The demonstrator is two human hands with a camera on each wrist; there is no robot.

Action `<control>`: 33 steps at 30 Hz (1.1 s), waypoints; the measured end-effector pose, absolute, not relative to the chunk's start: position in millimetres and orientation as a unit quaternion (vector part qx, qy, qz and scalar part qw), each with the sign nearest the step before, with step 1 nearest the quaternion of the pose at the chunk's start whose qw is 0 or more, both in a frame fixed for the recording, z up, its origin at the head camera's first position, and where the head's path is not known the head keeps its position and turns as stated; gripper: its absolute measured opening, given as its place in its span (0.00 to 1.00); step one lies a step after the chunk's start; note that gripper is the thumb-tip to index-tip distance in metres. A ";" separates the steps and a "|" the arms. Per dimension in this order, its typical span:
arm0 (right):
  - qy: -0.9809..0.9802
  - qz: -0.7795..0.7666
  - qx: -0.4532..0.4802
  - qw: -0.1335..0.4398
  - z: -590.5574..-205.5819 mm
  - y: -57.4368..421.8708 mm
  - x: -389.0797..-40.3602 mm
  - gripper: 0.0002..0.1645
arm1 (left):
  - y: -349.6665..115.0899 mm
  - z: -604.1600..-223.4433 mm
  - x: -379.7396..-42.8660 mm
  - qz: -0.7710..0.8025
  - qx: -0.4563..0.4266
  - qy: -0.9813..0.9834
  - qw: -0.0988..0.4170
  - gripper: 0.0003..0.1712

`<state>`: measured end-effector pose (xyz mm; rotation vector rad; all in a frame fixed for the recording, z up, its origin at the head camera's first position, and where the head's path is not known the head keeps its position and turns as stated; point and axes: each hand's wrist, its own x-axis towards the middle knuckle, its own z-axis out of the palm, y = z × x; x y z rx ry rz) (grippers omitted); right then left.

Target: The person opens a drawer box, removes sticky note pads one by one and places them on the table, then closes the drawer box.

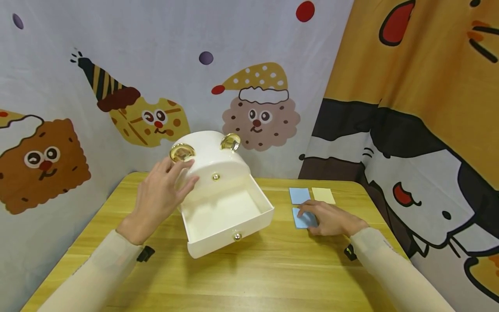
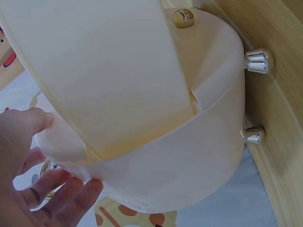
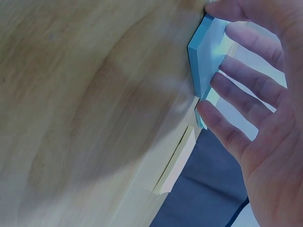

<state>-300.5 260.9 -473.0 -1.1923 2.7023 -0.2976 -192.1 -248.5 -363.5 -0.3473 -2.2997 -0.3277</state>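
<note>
A white drawer box (image 1: 206,149) with gold ears and a gold nose knob stands on the table. Its drawer (image 1: 230,234) is pulled out, and the bare inside shows. My left hand (image 1: 160,190) holds the box at its left side, the thumb on the front face and the fingers round the side under the gold ear. Over on the right, my right hand (image 1: 329,216) reaches over the nearer blue sticky-note pad (image 1: 302,219). In the right wrist view the thumb is right at that pad's (image 3: 201,56) corner, with the other fingers spread above it, loosely bent.
Behind the near pad lie another blue sticky-note pad (image 1: 299,196) and a yellow one (image 1: 324,195), side by side on the wooden table (image 1: 249,277). A curtain (image 1: 257,39) with cartoon figures hangs along the table's back edge. Short silver feet (image 2: 258,61) support the box.
</note>
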 end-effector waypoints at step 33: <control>0.919 -0.072 -0.385 0.041 -469.5 264.7 -293.4 0.29 | -248.6 -363.3 -191.6 -0.127 -0.137 -0.902 0.389 0.25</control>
